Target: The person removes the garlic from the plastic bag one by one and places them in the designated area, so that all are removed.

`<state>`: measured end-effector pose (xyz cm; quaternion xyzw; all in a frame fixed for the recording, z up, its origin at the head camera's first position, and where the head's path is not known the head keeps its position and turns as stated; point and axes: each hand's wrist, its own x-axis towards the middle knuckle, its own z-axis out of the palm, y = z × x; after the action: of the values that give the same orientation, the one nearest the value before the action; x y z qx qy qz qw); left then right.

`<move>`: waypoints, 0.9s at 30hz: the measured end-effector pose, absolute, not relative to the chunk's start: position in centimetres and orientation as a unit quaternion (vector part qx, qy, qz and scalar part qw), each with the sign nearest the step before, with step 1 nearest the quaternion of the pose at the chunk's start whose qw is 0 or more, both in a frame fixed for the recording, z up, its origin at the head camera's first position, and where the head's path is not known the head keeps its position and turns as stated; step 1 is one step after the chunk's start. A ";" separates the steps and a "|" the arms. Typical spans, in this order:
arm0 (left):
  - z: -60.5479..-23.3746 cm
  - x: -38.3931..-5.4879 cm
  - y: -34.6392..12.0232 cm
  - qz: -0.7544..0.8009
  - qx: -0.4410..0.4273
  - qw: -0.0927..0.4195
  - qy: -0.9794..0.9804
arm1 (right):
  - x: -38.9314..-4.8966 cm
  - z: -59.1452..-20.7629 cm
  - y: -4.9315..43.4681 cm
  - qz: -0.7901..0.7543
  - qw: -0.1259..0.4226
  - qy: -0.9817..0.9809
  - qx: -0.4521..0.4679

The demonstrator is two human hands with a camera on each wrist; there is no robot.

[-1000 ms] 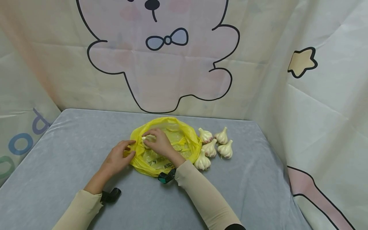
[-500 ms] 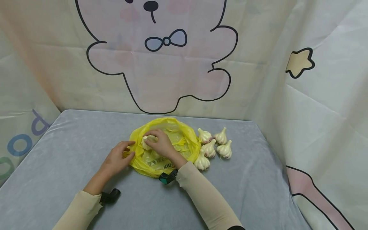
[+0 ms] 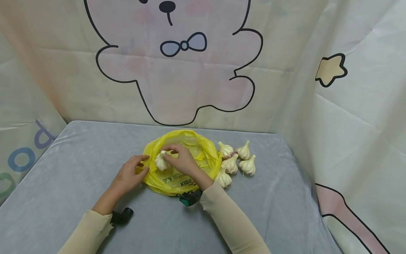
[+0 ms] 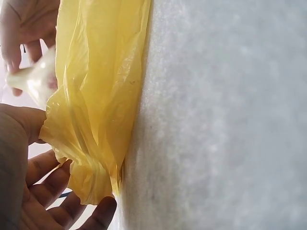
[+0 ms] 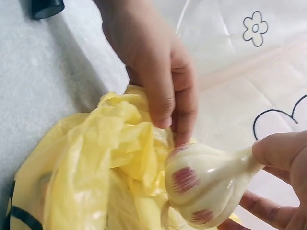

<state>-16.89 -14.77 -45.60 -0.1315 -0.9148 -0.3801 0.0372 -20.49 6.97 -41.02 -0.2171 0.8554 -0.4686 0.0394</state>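
A yellow plastic bag (image 3: 206, 148) lies with its wide mouth facing up, the rim spread in a ring. My left hand (image 3: 128, 176) holds the bag's left rim between thumb and fingers; in the left wrist view a fold of the bag (image 4: 88, 158) hangs between them. With thumb and fingertips my right hand (image 3: 184, 162) pinches a white garlic bulb (image 3: 161, 162) by its stem, over the left part of the bag's mouth. Close up in the right wrist view, the bulb (image 5: 206, 184) shows purple-red patches and small roots, its stem toward my thumb.
Several more garlic bulbs (image 3: 231, 164) sit in a cluster against the bag's right side. A grey cloth (image 3: 152, 225) covers the table, and a printed curtain (image 3: 272, 91) rises behind it.
My right hand has moved a little to the right with the garlic bulb, and more of the bulb now shows. The left hand stays at the bag's rim.
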 end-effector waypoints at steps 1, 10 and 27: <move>-45.6 -16.9 -14.8 -0.381 -0.131 0.038 -0.914 | -20.4 -41.0 7.1 -0.468 0.039 0.855 -0.220; -45.6 -16.7 -15.0 -0.380 -0.128 0.039 -0.915 | -18.9 -39.9 8.4 -0.464 0.045 0.856 -0.224; -45.5 -16.5 -15.3 -0.375 -0.126 0.035 -0.918 | -17.1 -38.5 11.3 -0.473 0.022 0.848 -0.237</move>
<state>-16.47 -15.25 -45.53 -0.1261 -0.9177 -0.3751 0.0347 -17.06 11.30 -38.53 -0.2370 0.8485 -0.4727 0.0224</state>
